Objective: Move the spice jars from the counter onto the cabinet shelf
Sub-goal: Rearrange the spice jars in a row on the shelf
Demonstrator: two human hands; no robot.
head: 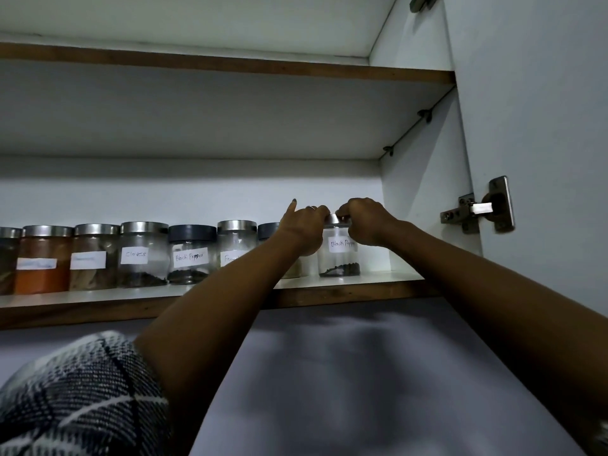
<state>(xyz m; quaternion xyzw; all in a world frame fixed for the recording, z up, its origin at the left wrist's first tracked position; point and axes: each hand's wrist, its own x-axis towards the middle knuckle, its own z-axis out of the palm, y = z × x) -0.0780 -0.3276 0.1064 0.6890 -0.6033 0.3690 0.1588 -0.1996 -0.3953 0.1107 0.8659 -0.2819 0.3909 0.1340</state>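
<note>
A glass jar labelled "Black Pepper" (pixel 339 258) stands upright at the right end of the cabinet shelf (pixel 378 280). My left hand (pixel 304 227) and my right hand (pixel 365 220) both grip its silver lid from either side; my left index finger points up. To the left runs a row of several spice jars: another "Black Pepper" jar with a dark lid (pixel 190 255), a "Cloves" jar (pixel 143 255), an orange-powder jar (pixel 42 260). My left forearm hides part of two jars behind it.
The cabinet's right side wall (pixel 424 209) stands close to the held jar. An open door with a metal hinge (pixel 480 209) is at the right. An upper shelf (pixel 230 64) runs overhead. A checked sleeve (pixel 75 396) fills the lower left.
</note>
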